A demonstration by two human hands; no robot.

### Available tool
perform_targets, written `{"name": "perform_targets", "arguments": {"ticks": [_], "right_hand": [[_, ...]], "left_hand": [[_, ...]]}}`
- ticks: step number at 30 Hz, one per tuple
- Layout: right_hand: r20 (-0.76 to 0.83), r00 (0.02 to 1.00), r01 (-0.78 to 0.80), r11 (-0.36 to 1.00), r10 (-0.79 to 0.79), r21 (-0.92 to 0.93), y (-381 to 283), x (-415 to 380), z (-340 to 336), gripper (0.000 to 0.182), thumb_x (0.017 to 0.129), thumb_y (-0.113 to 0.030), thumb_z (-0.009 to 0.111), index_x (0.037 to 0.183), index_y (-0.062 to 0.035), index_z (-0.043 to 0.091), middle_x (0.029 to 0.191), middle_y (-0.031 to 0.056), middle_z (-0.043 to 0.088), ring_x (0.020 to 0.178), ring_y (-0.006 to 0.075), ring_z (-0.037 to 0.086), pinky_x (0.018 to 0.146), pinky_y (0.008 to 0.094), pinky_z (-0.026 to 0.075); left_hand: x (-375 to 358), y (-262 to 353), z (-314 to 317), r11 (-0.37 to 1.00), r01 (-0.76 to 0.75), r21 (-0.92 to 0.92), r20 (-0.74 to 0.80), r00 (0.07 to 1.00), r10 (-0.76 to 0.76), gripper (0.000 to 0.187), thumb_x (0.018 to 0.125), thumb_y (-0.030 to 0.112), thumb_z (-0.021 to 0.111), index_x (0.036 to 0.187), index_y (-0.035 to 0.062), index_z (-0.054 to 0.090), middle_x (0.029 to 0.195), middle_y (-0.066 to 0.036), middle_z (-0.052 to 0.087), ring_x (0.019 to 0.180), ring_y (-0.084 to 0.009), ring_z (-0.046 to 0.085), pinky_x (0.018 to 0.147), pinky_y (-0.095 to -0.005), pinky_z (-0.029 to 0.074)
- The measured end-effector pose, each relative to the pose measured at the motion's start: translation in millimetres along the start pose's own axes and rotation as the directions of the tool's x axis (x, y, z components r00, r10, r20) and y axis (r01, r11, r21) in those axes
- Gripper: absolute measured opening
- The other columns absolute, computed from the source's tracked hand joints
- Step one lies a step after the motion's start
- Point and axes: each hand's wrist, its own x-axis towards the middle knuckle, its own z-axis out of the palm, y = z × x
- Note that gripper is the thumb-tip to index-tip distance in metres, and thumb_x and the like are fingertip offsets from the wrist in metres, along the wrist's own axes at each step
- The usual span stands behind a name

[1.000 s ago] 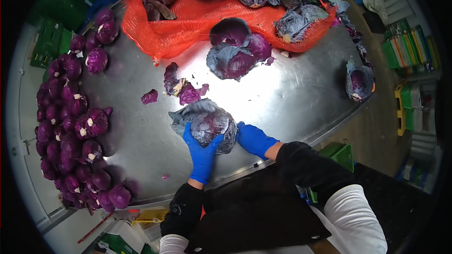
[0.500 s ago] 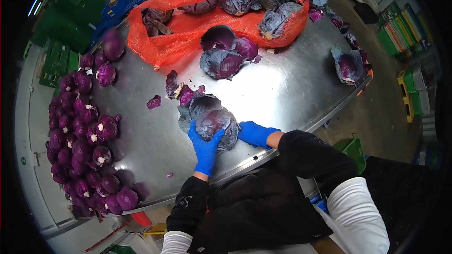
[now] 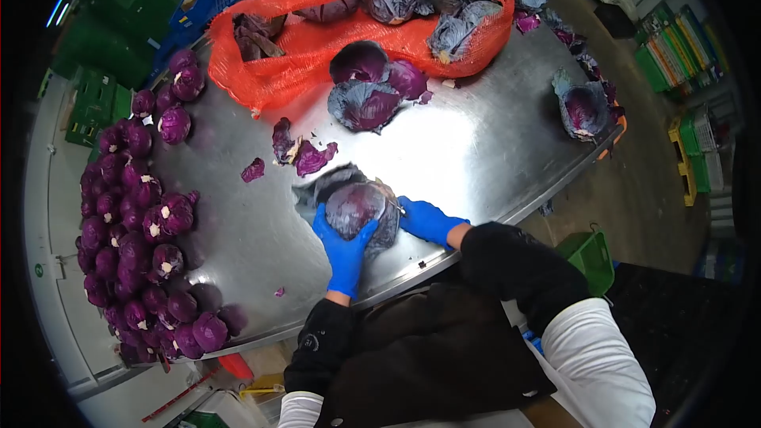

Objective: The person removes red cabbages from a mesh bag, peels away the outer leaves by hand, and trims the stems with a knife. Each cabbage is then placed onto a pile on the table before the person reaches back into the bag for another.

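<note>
A red cabbage (image 3: 358, 208) with loose grey-purple outer leaves lies on the steel table (image 3: 476, 143) near its front edge. My left hand (image 3: 342, 247), in a blue glove, cups the cabbage from the near left side. Against the cabbage's right side rests my right hand (image 3: 426, 220), also blue-gloved; something small and pale shows at its fingertips, too small to identify. Torn leaf scraps (image 3: 305, 154) lie just beyond the cabbage.
A heap of trimmed red cabbages (image 3: 135, 222) fills the table's left side. An orange net sack (image 3: 317, 40) with untrimmed heads lies at the back, two heads (image 3: 369, 91) in front of it, one more (image 3: 585, 108) at the right edge. Green crates stand on the floor.
The cabbage has turned in my hands and its outer leaves have spread behind it. The view has shifted a little; both hands stay on the cabbage.
</note>
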Motion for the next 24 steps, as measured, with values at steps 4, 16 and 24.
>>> {"name": "perform_targets", "arguments": {"ticks": [4,16,24], "right_hand": [[0.184,0.98,-0.187,0.654,0.074,0.733,-15.2,-18.5,-7.7,0.078,0.079,-0.007,0.053,0.148,-0.0196,0.019,0.085,0.0181,0.063,0.054,0.0187,0.062,0.051,0.0336,0.05],[-0.291,0.956,0.077,0.916,0.045,0.394,1.7,-2.7,-31.6,0.067,0.079,-0.016,0.056,0.14,-0.0325,0.037,0.1,0.0208,0.064,0.09,0.0323,0.064,0.081,0.0392,0.05],[-0.086,0.97,-0.197,0.946,0.225,0.259,46.6,21.7,-37.5,0.054,0.081,-0.029,0.062,0.133,-0.0257,0.049,0.109,0.0183,0.063,0.1,0.0331,0.061,0.088,0.0377,0.047]], "left_hand": [[-5.5,-3.8,-10.6,0.936,0.122,-0.329,0.091,0.991,-0.097,0.092,0.065,0.024,0.085,0.136,-0.0006,0.03,0.134,-0.015,0.037,0.124,-0.0282,0.038,0.106,-0.0389,0.031],[11.3,24.3,-7.1,0.988,-0.105,-0.115,0.112,0.987,0.118,0.065,0.068,0.018,0.082,0.122,-0.0011,0.051,0.118,-0.013,0.056,0.106,-0.0206,0.056,0.093,-0.0331,0.044],[0.9,-28.3,-62.3,0.963,-0.195,-0.184,0.315,0.917,0.246,0.082,0.06,0.023,0.085,0.129,0.0035,0.044,0.136,-0.017,0.042,0.127,-0.0291,0.041,0.107,-0.0395,0.033]]}}
